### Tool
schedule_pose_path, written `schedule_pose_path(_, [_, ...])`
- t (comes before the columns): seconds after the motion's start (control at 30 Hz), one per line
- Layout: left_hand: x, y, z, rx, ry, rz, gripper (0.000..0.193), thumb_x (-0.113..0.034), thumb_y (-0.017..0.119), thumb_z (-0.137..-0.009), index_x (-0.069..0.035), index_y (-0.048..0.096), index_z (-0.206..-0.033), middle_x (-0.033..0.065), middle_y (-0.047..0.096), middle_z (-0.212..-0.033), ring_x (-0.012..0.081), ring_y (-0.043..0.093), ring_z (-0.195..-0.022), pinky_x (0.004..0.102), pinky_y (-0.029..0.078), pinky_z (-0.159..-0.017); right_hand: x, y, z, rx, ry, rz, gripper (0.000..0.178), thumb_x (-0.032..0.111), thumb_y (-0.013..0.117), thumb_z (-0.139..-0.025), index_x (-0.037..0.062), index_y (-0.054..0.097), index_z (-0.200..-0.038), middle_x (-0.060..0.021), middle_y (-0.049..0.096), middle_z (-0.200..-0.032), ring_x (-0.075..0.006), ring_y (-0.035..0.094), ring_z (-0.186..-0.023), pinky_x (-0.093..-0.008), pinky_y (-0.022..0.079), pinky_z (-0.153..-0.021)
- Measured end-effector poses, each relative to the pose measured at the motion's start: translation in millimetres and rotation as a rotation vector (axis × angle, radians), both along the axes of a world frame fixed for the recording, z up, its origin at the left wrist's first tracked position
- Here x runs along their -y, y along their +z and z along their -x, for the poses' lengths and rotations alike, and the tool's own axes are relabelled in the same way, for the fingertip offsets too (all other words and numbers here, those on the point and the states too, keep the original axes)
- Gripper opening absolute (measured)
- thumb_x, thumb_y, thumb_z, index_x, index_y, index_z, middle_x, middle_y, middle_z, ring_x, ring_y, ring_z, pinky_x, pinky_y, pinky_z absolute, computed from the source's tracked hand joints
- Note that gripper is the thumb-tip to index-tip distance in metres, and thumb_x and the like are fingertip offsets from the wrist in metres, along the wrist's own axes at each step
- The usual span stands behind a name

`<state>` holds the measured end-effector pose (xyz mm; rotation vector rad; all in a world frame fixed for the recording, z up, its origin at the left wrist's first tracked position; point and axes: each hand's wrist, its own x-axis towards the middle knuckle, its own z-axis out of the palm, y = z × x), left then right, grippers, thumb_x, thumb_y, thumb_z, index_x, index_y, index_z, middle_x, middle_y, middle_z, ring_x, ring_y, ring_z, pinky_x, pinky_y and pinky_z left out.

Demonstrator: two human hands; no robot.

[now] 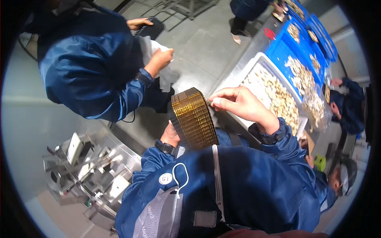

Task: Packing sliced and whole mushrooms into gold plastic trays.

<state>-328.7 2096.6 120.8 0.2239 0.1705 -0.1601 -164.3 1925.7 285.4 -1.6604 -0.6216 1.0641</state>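
Note:
In front of my chest, a tall stack of nested gold-and-black trays (pixel 194 119) stands tilted in the middle of the view. My left hand (pixel 170 134) is wrapped round its left, lower side, with most of the fingers hidden behind the stack. To the right of the stack is my right hand (pixel 246 105), thumb and forefinger brought together in a pinch close by the upper right edge of the trays. Whether anything thin sits between those fingertips, or whether they touch the edge, cannot be made out.
On the right, a white crate (pixel 260 56) of pale food pieces and blue crates (pixel 276 49) line a metal table. A clear bag (pixel 315 107) leans there. At left, a co-worker (pixel 95 75) holds white sheeting (pixel 168 75). Metal equipment (pixel 89 166) is at lower left.

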Motion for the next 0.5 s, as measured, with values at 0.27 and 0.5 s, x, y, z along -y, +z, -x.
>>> schedule_pose_path(0.27, [-2.9, 6.5, -13.1, 0.047, -0.211, -0.057, 0.057, -0.029, 0.06, -0.1, 0.0, 0.045, -0.146, 0.0218, 0.057, -0.138, 0.032, 0.059, -0.126, 0.0432, 0.051, -0.106, 21.6, 19.1, 38.3, 0.188, -0.227, 0.139, 0.019, 0.011, 0.073, -0.091, -0.0014, 0.076, -0.105, -0.0066, 0.077, -0.092, -0.0095, 0.068, -0.082, -0.0252, 0.054, -0.075])
schedule_pose_path(0.5, [-2.9, -1.2, -24.2, 0.05, -0.378, -0.091, 0.114, -0.061, 0.083, -0.066, -0.004, 0.035, -0.153, 0.017, 0.045, -0.151, 0.0321, 0.047, -0.138, 0.0498, 0.039, -0.116, 33.5, 15.4, 50.4, 0.191, -0.317, 0.16, 0.021, 0.011, 0.071, -0.092, -0.0042, 0.074, -0.106, -0.0045, 0.075, -0.088, -0.0068, 0.066, -0.079, -0.0234, 0.053, -0.073])
